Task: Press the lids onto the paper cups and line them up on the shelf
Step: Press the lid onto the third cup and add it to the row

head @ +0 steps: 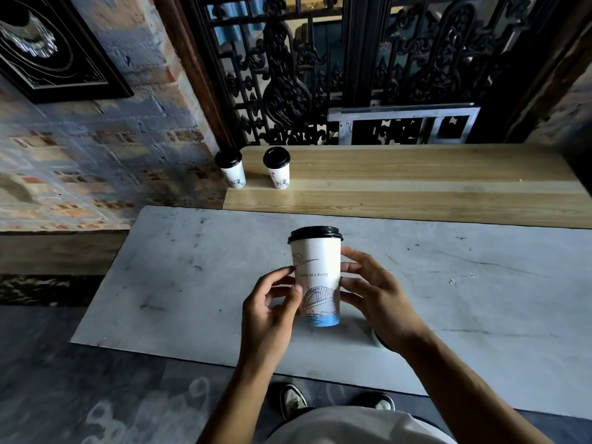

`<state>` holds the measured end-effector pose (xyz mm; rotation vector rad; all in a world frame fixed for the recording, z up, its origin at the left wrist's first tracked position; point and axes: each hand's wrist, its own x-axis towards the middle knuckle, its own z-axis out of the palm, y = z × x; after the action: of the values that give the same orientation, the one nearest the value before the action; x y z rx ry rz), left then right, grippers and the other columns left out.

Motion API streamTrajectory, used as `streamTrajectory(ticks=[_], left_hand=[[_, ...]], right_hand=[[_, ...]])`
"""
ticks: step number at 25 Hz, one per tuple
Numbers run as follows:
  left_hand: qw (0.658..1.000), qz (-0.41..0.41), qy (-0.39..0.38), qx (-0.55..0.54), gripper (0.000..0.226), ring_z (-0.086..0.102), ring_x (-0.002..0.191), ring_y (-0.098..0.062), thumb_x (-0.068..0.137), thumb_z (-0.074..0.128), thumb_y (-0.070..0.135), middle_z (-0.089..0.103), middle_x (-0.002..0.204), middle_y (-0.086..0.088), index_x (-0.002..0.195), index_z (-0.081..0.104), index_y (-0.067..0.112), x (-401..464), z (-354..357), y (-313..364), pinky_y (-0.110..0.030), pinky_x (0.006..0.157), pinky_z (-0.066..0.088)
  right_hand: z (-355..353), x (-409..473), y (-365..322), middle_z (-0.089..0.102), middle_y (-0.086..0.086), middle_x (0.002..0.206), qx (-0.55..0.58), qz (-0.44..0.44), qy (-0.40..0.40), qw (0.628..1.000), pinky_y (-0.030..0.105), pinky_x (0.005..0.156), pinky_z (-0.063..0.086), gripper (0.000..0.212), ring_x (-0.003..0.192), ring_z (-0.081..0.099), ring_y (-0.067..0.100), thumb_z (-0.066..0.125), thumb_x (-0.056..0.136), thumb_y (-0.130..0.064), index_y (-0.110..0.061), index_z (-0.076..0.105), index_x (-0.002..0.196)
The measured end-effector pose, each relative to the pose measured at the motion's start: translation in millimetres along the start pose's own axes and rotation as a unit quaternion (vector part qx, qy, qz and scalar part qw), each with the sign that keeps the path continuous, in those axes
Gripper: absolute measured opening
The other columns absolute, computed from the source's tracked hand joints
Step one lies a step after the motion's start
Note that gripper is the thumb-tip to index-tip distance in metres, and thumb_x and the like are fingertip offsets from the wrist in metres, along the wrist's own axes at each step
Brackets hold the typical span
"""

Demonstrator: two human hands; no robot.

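Above the near marble table (pixel 166 283), your left hand (pixel 272 309) and right hand (pixel 374 293) held the paper cup (pixel 317 277) between curled fingers, upright, black lid (pixel 315 234) on top, printed "Liberty". Two lidded cups (pixel 235 168) (pixel 277 166) stood on the far wooden shelf (pixel 416 177), at its left end.

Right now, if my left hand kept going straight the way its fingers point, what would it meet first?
Your left hand points its fingers toward the lidded paper cup on the marble table; they would meet its side wall first, and may already touch it.
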<state>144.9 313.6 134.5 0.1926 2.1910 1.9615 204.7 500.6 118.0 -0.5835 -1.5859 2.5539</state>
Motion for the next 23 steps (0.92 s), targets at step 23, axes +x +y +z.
streamTrajectory(ticks=[23], left_hand=[[1.000, -0.021, -0.023, 0.000, 0.028, 0.074, 0.094, -0.014, 0.087, 0.075, 0.027, 0.078, 0.100, -0.001, 0.115, 0.072, 0.028, -0.9, 2.1, 2.5, -0.020, 0.077, 0.058]], right_hand=[[-4.0, -3.4, -3.5, 0.062, 0.008, 0.113, 0.015, -0.001, 0.003, 1.000, 0.030, 0.084, 0.058, 0.057, 0.097, 0.073, 0.019, 0.075, 0.082, -0.001, -0.025, 0.066, 0.133]])
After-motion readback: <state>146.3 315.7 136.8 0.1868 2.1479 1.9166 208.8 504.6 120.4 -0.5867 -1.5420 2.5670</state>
